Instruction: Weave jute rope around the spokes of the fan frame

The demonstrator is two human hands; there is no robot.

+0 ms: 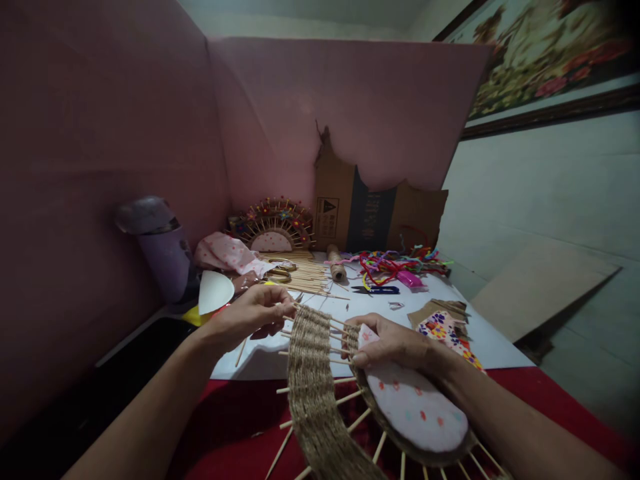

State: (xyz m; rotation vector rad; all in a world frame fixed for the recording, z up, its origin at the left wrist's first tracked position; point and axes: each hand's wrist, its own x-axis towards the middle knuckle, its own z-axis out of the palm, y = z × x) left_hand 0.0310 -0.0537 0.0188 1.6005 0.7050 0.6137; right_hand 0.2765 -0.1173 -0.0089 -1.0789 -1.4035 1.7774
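Observation:
A fan-shaped piece woven from twine (313,373) over thin wooden sticks is held in front of me, tilted. Its inner half-round is padded with pale fabric (415,407) printed with small red and blue marks. My right hand (387,340) grips this padded part, thumb on the fabric and fingers behind it. At the upper left corner of the woven band, my left hand (265,312) is closed in a pinch. Whether a stick tip or a twine end lies between those fingertips, I cannot tell. Bare stick ends poke out along the band's outer edge.
Behind stand a finished-looking flowered fan (273,230) and torn cardboard (340,200). Loose sticks (305,273), gold-handled scissors (280,270), a twine spool (336,263), dark snips (377,290) and coloured pipe cleaners (385,263) lie on white board. A purple tumbler (163,253) is left.

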